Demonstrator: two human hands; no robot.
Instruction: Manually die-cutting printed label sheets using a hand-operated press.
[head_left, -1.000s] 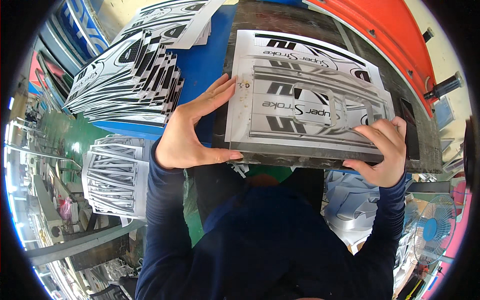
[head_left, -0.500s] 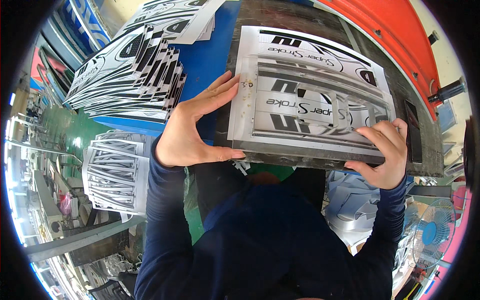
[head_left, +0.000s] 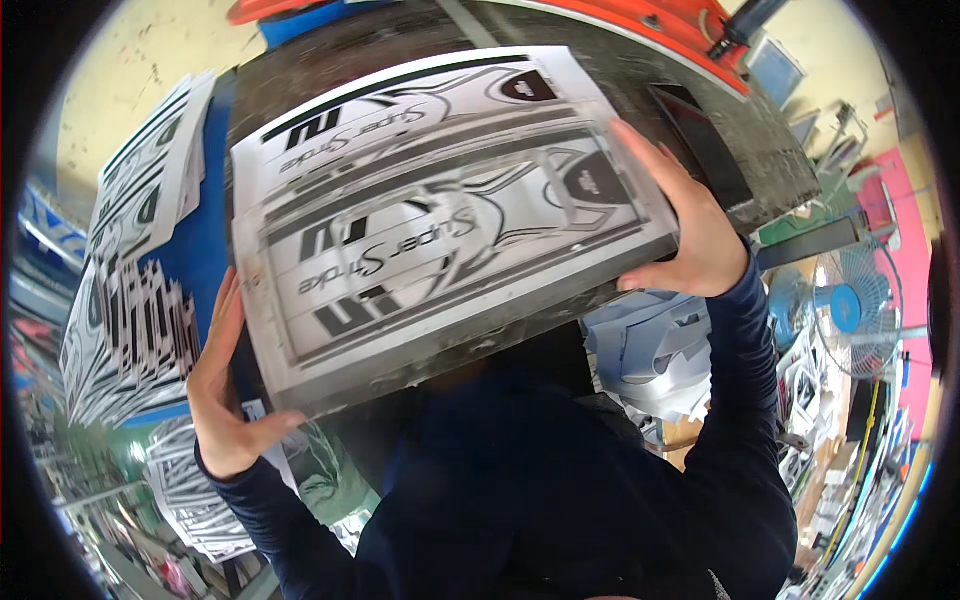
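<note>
A clear rectangular plate (head_left: 470, 322) with a raised inner frame lies over a white printed sheet (head_left: 420, 98) with black stripes and lettering. The sheet's far strip shows beyond the plate, and its print can be seen through it. My left hand (head_left: 228, 395) grips the plate's left end, thumb at the near corner and fingers along the side. At the right end, my right hand (head_left: 690, 225) holds the other side, fingers over the far part of the edge and thumb at the near corner.
A dark work board (head_left: 350, 50) lies under the sheet, with a black flat slab (head_left: 705, 145) on its right. Fanned printed sheets (head_left: 150, 320) sit on a blue surface (head_left: 215, 190) at left. An orange-red machine part (head_left: 640, 25) borders the far side. A fan (head_left: 845, 305) stands right.
The view has turned, so the board now sits slanted. My right hand has gone from the plate's near edge to its right end. The plate's inner frame now sits differently over the print.
</note>
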